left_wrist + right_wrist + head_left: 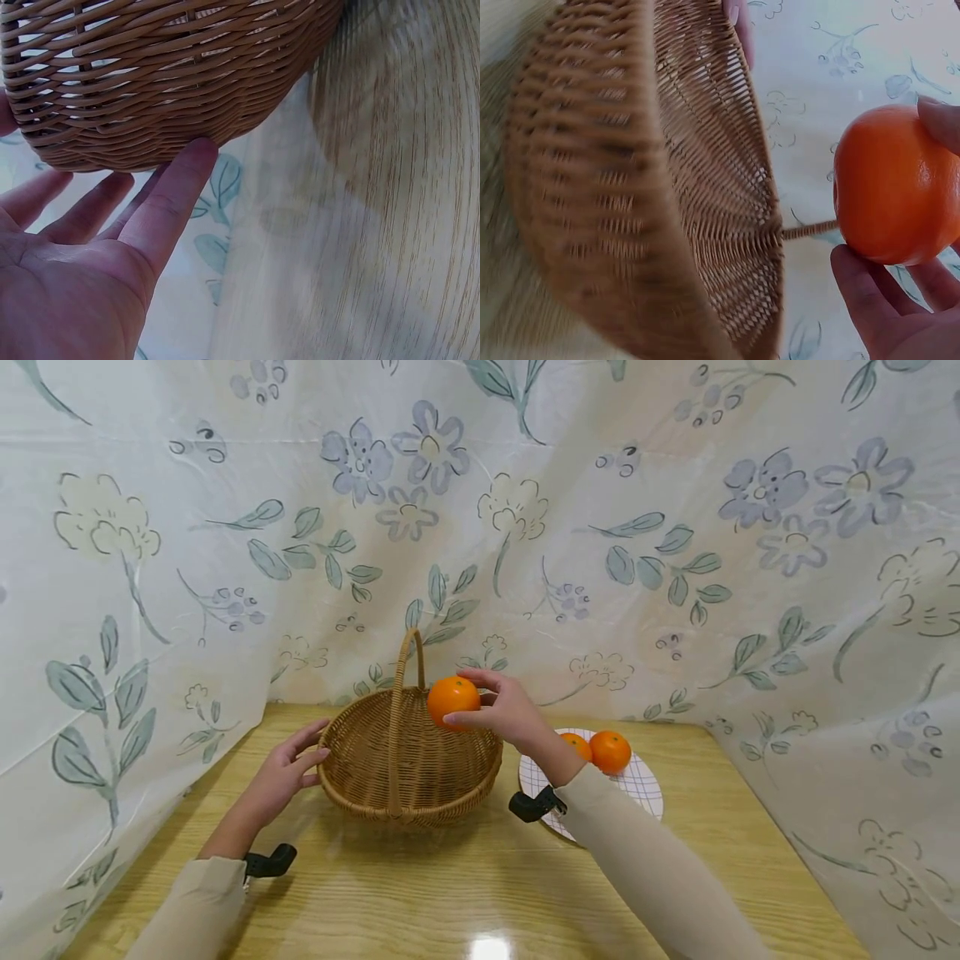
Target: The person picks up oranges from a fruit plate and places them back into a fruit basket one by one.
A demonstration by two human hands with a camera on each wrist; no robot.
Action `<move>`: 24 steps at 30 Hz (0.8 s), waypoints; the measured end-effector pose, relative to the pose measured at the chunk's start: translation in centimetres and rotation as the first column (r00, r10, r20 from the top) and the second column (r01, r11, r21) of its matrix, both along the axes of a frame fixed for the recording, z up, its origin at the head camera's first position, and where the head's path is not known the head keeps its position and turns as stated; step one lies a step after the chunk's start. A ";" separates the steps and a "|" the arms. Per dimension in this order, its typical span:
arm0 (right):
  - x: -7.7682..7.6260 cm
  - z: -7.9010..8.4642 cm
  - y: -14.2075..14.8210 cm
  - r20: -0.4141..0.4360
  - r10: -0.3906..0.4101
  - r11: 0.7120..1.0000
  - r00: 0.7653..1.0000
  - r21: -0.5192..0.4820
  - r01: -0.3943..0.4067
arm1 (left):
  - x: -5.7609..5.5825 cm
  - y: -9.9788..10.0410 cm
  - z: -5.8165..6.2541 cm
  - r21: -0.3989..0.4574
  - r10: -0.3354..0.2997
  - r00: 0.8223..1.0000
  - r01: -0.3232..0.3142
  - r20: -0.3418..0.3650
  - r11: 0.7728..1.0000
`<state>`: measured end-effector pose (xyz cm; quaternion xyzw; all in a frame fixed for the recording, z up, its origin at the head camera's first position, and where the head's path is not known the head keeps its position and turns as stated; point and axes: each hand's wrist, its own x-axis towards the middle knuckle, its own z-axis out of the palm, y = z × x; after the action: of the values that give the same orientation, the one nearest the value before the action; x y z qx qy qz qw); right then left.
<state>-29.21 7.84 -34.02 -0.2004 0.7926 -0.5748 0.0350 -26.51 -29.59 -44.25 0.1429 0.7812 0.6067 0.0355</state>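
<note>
A brown wicker basket [442, 768] with a tall arched handle [395, 727] stands on the wooden table. My left hand [281, 777] holds its left rim; in the left wrist view the fingers [169, 199] touch the outside of the woven wall. Above the right part of the basket, my right hand [506, 710] grips a glossy orange [453, 697] between thumb and fingers. The right wrist view shows that orange [900, 184] beside the basket's rim, apart from it. Nothing shows inside the visible part of the basket.
To the right, a round white plate [645, 785] with a thin grid pattern carries two more oranges [611, 752], one partly hidden by my right wrist. A flowered cloth [525, 568] hangs behind the table [390, 893] and down both sides.
</note>
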 end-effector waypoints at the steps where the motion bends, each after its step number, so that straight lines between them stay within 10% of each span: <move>1: -0.1 0.0 -0.4 -0.002 0.004 1.000 1.000 0.005 -0.004 | 0.0 0.0 0.0 -0.003 -0.004 1.000 0.004 -0.005 1.000; 24: -4.2 -1.6 -7.5 0.018 0.007 0.997 1.000 0.082 -0.009 | 0.1 0.4 0.5 0.005 0.008 1.000 -0.008 0.012 1.000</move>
<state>-33.42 0.39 -35.63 -0.1969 0.8145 -0.5432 0.0526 -26.39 -29.16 -43.74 0.1364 0.7801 0.6095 0.0375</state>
